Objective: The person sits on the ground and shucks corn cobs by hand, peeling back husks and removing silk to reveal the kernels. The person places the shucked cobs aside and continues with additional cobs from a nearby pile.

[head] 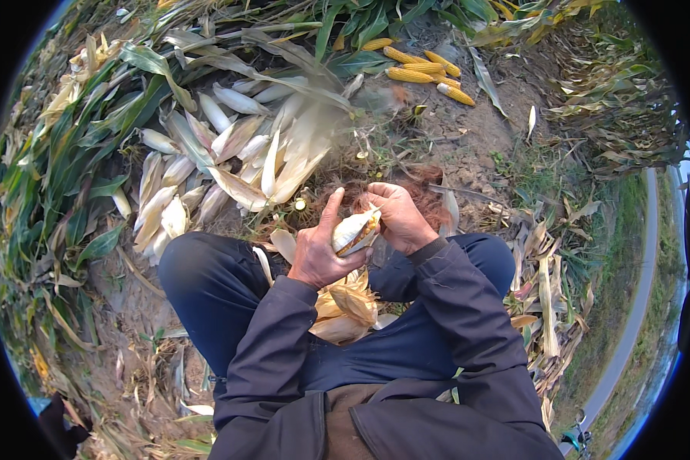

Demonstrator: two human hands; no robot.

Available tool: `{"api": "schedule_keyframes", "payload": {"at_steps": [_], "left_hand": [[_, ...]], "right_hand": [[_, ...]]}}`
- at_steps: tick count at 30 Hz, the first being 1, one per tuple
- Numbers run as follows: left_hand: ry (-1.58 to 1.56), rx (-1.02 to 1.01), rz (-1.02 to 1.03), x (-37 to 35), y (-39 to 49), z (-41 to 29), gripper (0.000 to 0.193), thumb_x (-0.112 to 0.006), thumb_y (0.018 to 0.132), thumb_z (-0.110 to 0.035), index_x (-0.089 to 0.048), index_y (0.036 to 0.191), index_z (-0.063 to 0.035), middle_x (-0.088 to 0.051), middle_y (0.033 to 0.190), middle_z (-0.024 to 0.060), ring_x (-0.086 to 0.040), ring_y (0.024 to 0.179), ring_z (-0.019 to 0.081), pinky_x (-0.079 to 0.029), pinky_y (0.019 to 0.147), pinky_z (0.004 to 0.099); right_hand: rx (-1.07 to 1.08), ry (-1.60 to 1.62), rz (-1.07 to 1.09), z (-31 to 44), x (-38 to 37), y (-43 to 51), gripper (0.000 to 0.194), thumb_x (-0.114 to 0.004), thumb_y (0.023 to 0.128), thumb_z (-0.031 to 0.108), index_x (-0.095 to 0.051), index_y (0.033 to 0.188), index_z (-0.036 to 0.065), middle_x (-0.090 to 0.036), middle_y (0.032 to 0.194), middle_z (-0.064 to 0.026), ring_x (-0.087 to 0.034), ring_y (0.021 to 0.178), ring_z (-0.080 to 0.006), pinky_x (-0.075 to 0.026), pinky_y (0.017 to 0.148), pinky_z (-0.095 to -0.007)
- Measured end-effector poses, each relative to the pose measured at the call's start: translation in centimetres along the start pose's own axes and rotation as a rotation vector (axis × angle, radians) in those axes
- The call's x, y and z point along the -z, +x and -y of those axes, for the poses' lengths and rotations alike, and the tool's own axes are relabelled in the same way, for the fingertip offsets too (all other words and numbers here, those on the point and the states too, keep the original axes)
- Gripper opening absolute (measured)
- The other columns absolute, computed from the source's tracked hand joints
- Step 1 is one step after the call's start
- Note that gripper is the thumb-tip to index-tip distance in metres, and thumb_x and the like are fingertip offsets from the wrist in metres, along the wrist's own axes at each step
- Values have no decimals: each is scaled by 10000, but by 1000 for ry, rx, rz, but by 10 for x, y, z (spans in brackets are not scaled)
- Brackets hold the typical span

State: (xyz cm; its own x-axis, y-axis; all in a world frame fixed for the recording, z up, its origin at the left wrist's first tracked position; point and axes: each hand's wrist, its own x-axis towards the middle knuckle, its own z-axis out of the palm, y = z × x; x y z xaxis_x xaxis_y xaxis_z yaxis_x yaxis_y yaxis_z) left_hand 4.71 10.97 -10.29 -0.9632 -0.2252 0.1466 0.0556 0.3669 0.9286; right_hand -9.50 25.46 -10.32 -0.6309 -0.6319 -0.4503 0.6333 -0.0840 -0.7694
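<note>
My left hand (321, 248) is wrapped around an ear of corn (352, 233), its thumb along the lower side and its index finger pointing away from me. Pale husk still covers much of the ear, and a strip of yellow kernels shows through a gap. At the ear's tip, my right hand (401, 217) pinches with thumb and fingers at the husk end and reddish-brown silk; exactly what lies between the fingertips is partly hidden. Loose dry husks (348, 307) lie between my legs, below the hands.
Several unhusked ears (175, 215) are heaped at the left, beside green cornstalks (109, 126). Bare yellow cobs (420, 69) lie on the soil at the far side. Brown silk (428, 195) is scattered just beyond my hands. A cut stalk stub (300, 204) stands nearby. Dry leaves (546, 299) and a road (627, 333) are on the right.
</note>
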Motion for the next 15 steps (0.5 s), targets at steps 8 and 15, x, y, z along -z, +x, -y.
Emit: {"api": "schedule_keyframes", "payload": {"at_steps": [8, 15], "left_hand": [[-440, 222, 82, 15, 3, -14, 1203, -907, 760, -172, -178, 1709, -46, -731, 1244, 114, -708, 1105, 170, -539, 1017, 322], [-335, 248, 197, 25, 7, -11, 1276, -952, 733, -218, -152, 1708, -22, -691, 1334, 145, -662, 1211, 204, -497, 1084, 345]], "right_hand": [[-175, 232, 241, 38, -13, -23, 236, -533, 1077, 239, -658, 1138, 49, -743, 1029, -84, -645, 692, -107, -565, 685, -297], [-152, 120, 160, 35, -15, -25, 261, -779, 1008, 250, -699, 1183, 74, -752, 1033, -44, -674, 700, -112, -593, 643, -308]]}}
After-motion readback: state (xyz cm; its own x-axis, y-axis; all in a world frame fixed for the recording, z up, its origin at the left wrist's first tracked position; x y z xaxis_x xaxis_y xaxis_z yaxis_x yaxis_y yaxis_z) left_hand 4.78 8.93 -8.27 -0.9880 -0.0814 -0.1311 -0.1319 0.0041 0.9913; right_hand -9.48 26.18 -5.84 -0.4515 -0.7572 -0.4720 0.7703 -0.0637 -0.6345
